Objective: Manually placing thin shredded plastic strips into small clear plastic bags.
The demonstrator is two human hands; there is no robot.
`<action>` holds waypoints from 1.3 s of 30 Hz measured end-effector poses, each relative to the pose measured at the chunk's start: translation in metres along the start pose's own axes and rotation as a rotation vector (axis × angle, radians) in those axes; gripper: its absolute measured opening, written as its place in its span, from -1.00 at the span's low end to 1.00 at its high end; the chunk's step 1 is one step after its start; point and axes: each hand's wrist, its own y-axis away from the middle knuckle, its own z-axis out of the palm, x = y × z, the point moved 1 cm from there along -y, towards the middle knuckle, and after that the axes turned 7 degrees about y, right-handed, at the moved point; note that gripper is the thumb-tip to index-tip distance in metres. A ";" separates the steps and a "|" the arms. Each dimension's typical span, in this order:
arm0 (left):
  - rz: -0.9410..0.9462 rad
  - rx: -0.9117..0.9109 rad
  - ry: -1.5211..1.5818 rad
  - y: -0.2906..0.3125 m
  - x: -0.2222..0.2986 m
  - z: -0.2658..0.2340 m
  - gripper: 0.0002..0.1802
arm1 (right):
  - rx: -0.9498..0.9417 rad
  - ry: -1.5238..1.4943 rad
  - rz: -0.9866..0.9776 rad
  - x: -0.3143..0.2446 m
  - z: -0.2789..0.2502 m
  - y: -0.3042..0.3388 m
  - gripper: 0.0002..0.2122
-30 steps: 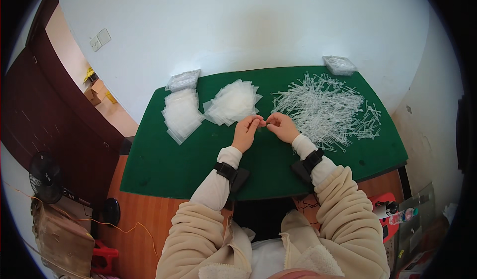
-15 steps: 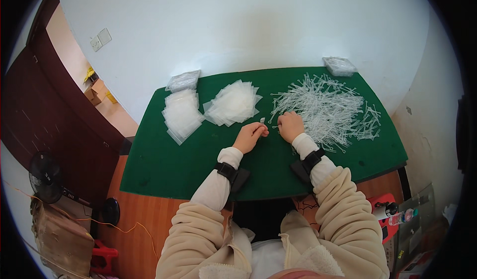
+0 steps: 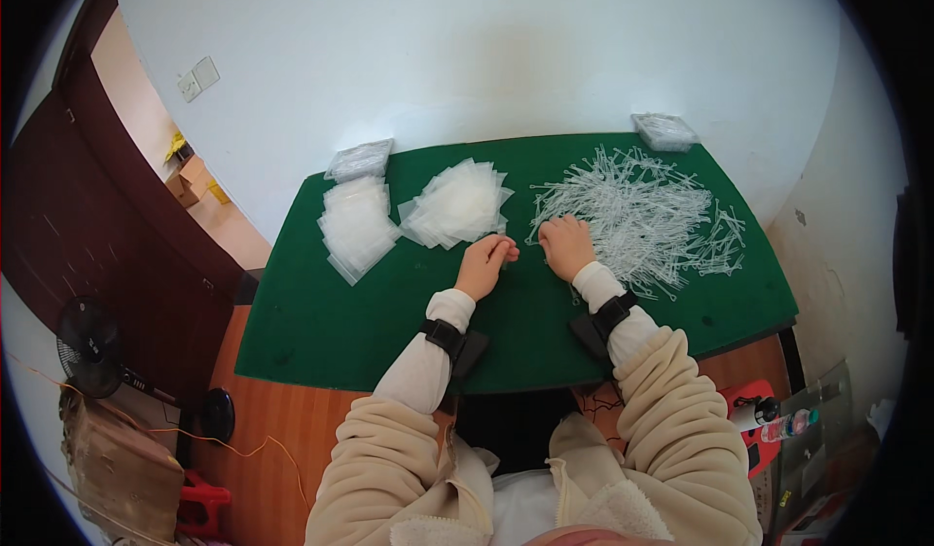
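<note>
My left hand (image 3: 486,266) is closed, its fingers curled together just in front of the middle stack of clear bags (image 3: 455,202). A small whitish bit shows above its fingertips; what it belongs to I cannot make out. At the left edge of a large loose pile of thin clear plastic sticks with ring ends (image 3: 632,210) is my right hand (image 3: 567,247). Its fingers are bent downward and pressed together, and their tips hide whatever is between them. Farther left, a second fanned stack of clear bags (image 3: 356,225) lies on the green table (image 3: 389,342).
Wrapped clear packs stand at the table's far left corner (image 3: 359,160) and far right corner (image 3: 666,131), by the white wall (image 3: 486,50). A black fan (image 3: 89,346) and a cardboard box (image 3: 122,458) are at left. A bottle (image 3: 790,424) lies on a red stool (image 3: 759,454) at right.
My left hand has shifted slightly left, toward the middle bag stack, and its fingertips are farther from the right hand. My right hand has moved slightly left.
</note>
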 end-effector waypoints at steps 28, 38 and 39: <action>0.017 0.001 0.128 0.000 0.000 0.001 -0.78 | 0.029 -0.970 0.047 -0.013 0.006 -0.005 -0.89; -0.026 -0.142 0.101 0.001 0.007 0.002 -0.76 | -0.183 -1.541 0.218 -0.016 0.007 -0.004 -0.83; -0.026 -0.143 0.101 0.001 0.007 0.003 -0.76 | -0.202 -1.592 0.245 -0.016 0.007 -0.004 -0.81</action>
